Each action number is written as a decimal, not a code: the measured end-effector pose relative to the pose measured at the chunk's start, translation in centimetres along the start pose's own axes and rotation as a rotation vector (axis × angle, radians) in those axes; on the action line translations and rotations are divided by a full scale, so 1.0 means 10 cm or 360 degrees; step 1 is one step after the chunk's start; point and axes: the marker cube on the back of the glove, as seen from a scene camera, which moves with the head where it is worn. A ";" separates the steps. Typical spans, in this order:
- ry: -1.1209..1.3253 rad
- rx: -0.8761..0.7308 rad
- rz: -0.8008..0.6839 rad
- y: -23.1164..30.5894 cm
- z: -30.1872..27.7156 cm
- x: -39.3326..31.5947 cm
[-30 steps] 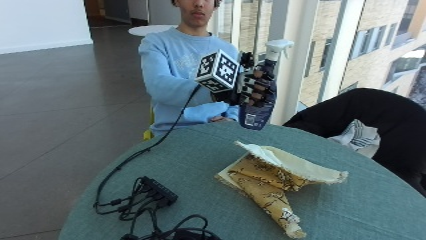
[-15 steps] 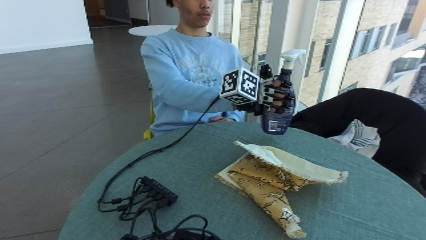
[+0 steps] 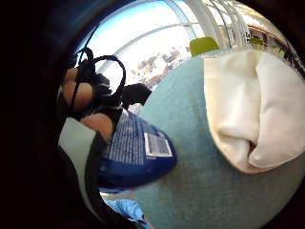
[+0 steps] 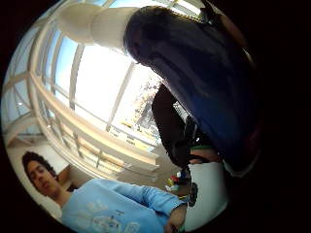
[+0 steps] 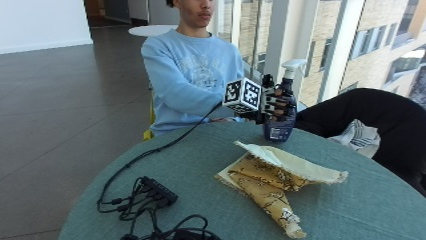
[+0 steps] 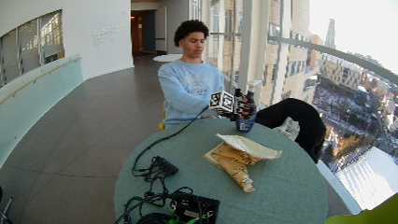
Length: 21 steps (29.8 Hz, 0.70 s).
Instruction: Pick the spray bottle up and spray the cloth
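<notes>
Lowered since the earlier frames, the bottle (image 5: 280, 116) now hangs just above the table (image 5: 166, 165) at its far edge, upright, and has come closer to the cloth (image 5: 276, 175). Right hand (image 5: 276, 102) has its fingers wrapped round the bottle body, with the white trigger head above them; which finger sits on the trigger cannot be told. Upright carriage probably keeps the nozzle level for aiming. Cloth lies crumpled mid-table, pale lining folded open toward the hand, not yet sprayed. Bottle body is opaque blue, so its fill level is not visible. Cables (image 5: 150, 195) lie at the near edge.
</notes>
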 end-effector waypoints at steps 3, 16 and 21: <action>-0.0020 0.0001 -0.0009 0.03 0.02 0.03; -0.0018 -0.0097 -0.0062 0.12 -0.13 0.05; 0.0132 -0.0178 -0.0075 0.24 -0.54 0.06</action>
